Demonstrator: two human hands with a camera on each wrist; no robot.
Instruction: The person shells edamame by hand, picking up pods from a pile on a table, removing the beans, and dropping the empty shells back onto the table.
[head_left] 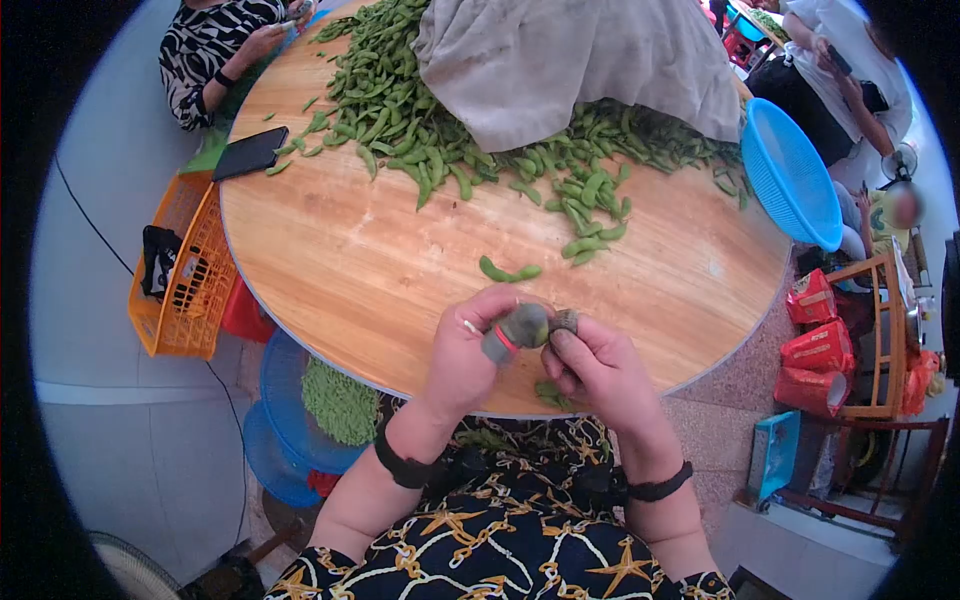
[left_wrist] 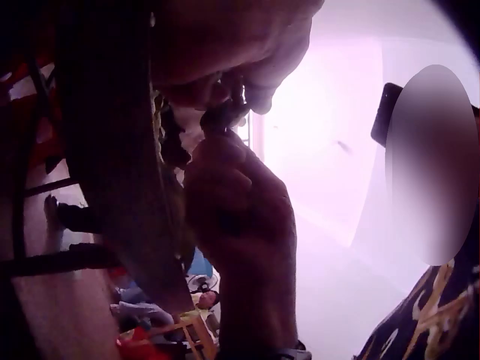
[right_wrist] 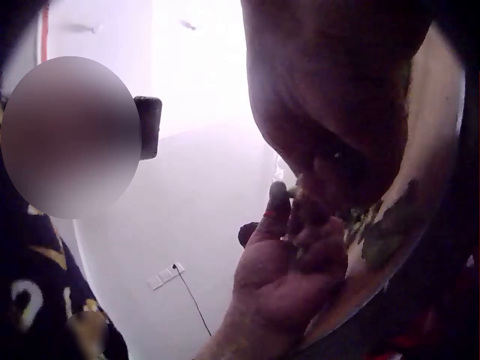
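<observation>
Over the near edge of the round wooden table (head_left: pixel 400 270), both hands meet at the fingertips. My left hand (head_left: pixel 460 355) has curled fingers and a grey-green cover with a red band on its thumb. A sliver of green soybean pod (head_left: pixel 546 336) shows at that thumb's tip, mostly hidden by the fingers. Opposite, my right hand (head_left: pixel 600 365) pinches at the same spot with thumb and forefinger, their tips dark. Loose pods (head_left: pixel 553 396) lie under the right hand, and a single pod (head_left: pixel 510 271) lies just beyond the hands. Both wrist views are dark around the fingertips.
A pile of pods (head_left: pixel 400 110) lies partly under a grey cloth (head_left: pixel 570 60). Beside it are a phone (head_left: pixel 250 153) and a blue basket (head_left: pixel 790 175). Shelled beans (head_left: pixel 340 400) fill a blue basket below left, near an orange crate (head_left: pixel 180 270). Another person's arm (head_left: pixel 240 60) is across the table.
</observation>
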